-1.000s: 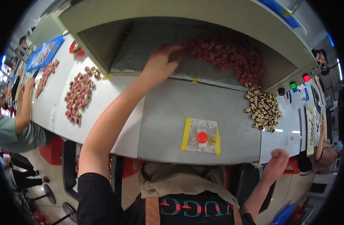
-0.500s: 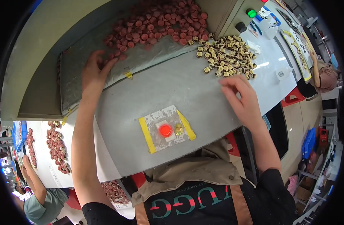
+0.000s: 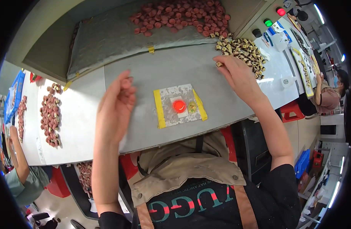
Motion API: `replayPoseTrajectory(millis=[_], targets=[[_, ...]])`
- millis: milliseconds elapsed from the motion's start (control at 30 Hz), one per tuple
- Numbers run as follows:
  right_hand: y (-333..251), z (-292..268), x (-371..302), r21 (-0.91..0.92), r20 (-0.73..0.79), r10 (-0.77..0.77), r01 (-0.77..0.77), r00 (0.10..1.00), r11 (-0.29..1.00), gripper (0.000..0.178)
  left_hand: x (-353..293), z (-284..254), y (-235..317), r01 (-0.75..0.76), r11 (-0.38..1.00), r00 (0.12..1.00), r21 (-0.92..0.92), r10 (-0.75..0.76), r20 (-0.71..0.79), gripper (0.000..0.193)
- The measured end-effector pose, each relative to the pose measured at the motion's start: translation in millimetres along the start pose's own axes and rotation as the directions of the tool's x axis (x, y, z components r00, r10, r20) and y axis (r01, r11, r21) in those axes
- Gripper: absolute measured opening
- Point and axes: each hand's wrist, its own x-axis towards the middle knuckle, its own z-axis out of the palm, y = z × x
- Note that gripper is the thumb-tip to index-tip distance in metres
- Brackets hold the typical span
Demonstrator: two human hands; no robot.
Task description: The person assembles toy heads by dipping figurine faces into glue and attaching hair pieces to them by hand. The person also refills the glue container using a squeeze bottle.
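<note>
My right hand [image 3: 238,78] is over the near edge of a pile of small gold-and-dark square-topped pieces [image 3: 242,51]. Between its thumb and fingertips it pinches one gold-topped piece [image 3: 219,64]. Above the grey table, left of a flat work pad [image 3: 167,93], my left hand [image 3: 118,99] has its fingers curled in; what they hold, if anything, is hidden. Yellow tape [image 3: 159,108] runs along the pad's sides. On it sit a bright glowing red disc [image 3: 179,106] and a small clear-and-gold oval [image 3: 192,107].
Reddish cup-shaped caps [image 3: 175,17] are heaped inside a metal-sided housing [image 3: 38,57] at the back, on a grey padded sheet [image 3: 110,42]. Assembled pieces [image 3: 50,118] lie in rows at left. A button panel [image 3: 268,23] stands at back right. Co-workers sit at both sides.
My left hand has come away from the red caps, back toward the pad. My right hand has reached the gold-topped pile and taken a piece. The whole view has shifted.
</note>
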Motion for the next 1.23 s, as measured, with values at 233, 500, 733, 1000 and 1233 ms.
replayPoseTrajectory(millis=[233, 500, 733, 1000, 1233], targets=[[-25, -4, 5, 0.034, 0.203, -0.103, 0.098, 0.974, 0.995, 0.016, -32, 9, -44, 0.045, 0.987, 0.978, -0.156, -0.012, 0.208, 0.038], [-35, 38, -3, 0.164, -0.024, -0.049, 0.052, 0.999, 0.985, 0.025, -32, 1, -50, 0.092, 0.969, 0.987, -0.231, -0.057, 0.153, 0.034], [-43, 17, 8, 0.220, 0.164, 0.064, -0.100, 0.984, 0.970, 0.019, -35, -6, -48, 0.115, 0.962, 0.980, -0.247, -0.070, 0.185, 0.038], [-57, 15, 13, 0.020, 0.191, 0.050, -0.055, 0.980, 0.998, 0.016, -34, -7, -48, 0.130, 0.962, 0.978, -0.238, -0.085, 0.191, 0.037], [-106, 14, 0, 0.307, 0.227, -0.128, 0.054, 0.965, 0.950, 0.017, -37, -18, -54, 0.104, 0.967, 0.969, -0.231, -0.047, 0.241, 0.036]])
